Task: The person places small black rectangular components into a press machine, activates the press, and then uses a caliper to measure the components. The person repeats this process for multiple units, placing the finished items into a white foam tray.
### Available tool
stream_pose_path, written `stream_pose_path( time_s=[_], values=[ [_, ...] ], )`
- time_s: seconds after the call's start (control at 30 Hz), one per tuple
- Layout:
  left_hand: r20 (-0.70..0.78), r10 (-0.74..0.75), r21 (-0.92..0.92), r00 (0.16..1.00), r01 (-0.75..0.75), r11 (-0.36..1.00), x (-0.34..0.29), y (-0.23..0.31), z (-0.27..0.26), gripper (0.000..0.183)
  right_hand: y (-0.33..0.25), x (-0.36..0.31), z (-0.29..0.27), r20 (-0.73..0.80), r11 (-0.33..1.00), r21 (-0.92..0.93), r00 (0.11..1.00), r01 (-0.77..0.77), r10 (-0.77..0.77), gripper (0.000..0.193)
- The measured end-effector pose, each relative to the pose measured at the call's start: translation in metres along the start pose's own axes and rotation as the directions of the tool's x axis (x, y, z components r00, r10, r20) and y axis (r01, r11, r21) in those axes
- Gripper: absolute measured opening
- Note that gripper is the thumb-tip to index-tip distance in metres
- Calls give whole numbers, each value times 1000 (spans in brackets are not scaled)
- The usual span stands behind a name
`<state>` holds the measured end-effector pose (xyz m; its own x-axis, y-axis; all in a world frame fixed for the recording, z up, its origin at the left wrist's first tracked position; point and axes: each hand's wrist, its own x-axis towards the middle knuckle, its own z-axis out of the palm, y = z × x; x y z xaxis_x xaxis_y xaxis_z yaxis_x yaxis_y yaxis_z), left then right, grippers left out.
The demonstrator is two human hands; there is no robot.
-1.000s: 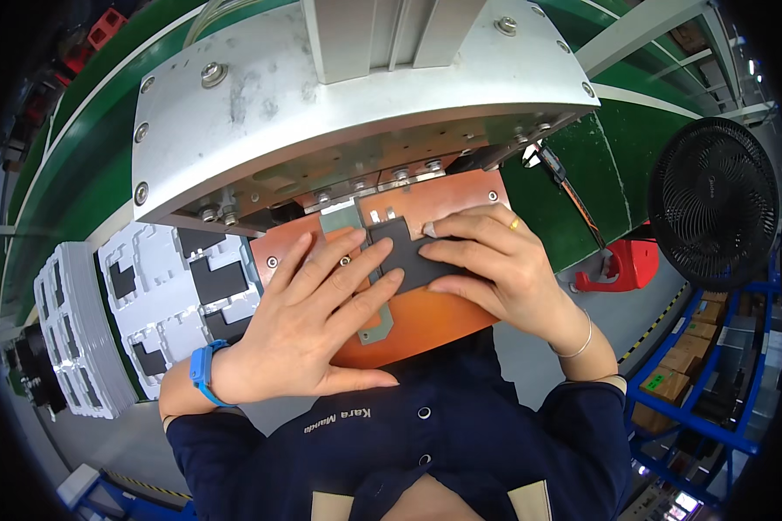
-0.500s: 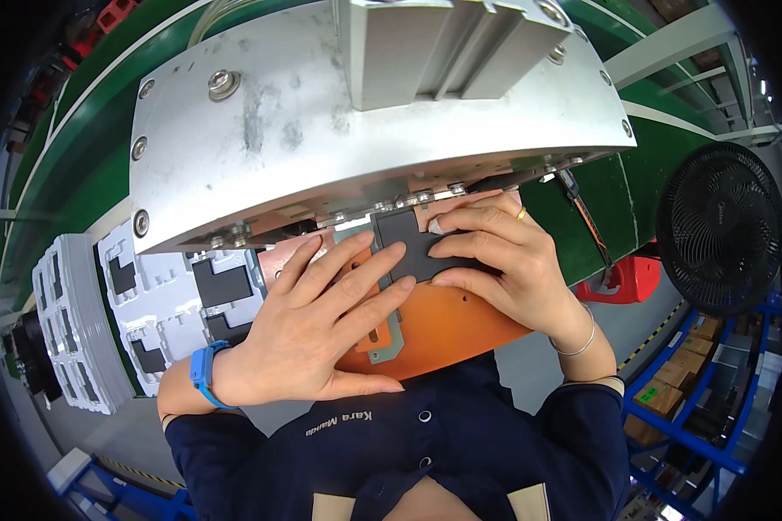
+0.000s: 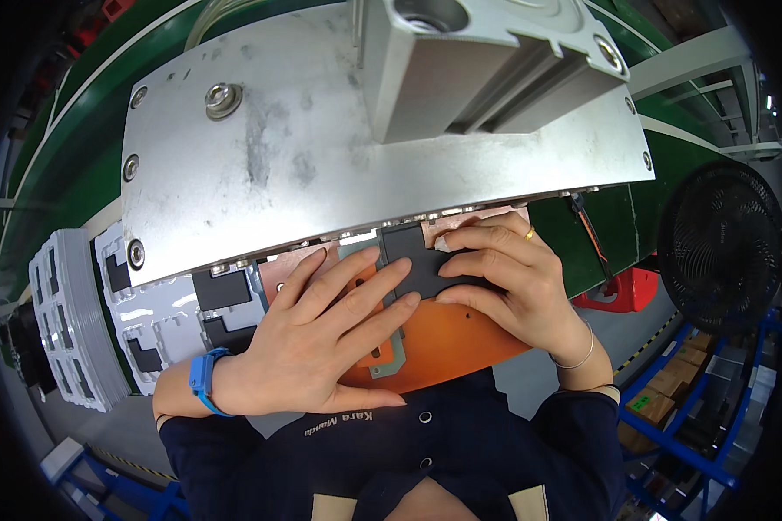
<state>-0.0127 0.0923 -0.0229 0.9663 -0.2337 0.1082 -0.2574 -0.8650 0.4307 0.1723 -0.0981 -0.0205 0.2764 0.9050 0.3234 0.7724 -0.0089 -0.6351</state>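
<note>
An orange fixture plate (image 3: 447,343) lies in front of me under a large grey metal press head (image 3: 356,143). On it sits a flat dark grey part (image 3: 421,260) over a thin grey-green strip (image 3: 389,358). My left hand (image 3: 321,334) lies flat on the plate, fingers spread, fingertips touching the dark part's left edge. My right hand (image 3: 504,278), with a ring and a thin bracelet, presses its fingers on the dark part's right side. The plate's far edge is hidden beneath the press head.
White moulded trays (image 3: 156,326) holding dark parts stand at the left, with a stack further left (image 3: 65,317). A black fan (image 3: 721,260) and a red object (image 3: 621,291) are at the right. Blue racking with boxes (image 3: 678,391) sits lower right. A green machine frame runs behind.
The view has tipped closer, so the press head fills more of the picture and covers more of the orange plate. Both hands stay on the dark part, shifted slightly.
</note>
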Motion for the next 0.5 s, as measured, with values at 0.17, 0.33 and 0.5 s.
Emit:
stream_pose_path(
  time_s=[0.17,0.33,0.5],
  values=[
    [-3,-5,7,1000,5,1000,1,1,1,86,-2,0,0,5,1000,-25,1000,-2,2,25],
    [-3,-4,26,1000,4,1000,1,2,3,86,-3,0,0,-11,999,-46,1000,2,-2,25],
    [-5,-4,22,1000,4,1000,1,2,3,85,-2,0,-1,12,1000,-25,1000,-2,3,23]
  ],
)
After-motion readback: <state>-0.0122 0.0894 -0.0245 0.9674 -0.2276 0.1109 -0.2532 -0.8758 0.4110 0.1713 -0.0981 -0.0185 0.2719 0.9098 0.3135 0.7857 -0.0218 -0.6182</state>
